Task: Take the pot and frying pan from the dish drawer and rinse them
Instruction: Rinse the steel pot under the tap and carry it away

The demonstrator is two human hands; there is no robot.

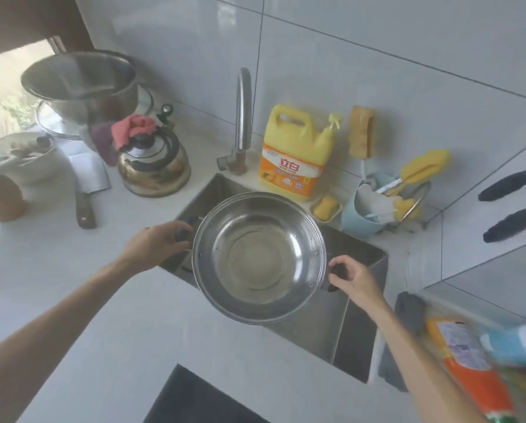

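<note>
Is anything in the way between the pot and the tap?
Nothing visible. Both hands hold the pot by its handles over the sink, and the tap stands clear behind it, with only open air between.

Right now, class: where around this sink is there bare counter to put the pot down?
Bare counter lies left of the sink, between cleaver and dark hob. Behind the sink it is crowded: kettle, detergent jug, blue brush tub.

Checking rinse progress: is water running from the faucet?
No, the faucet shows no stream, and the pot sits away from its spout.
</note>
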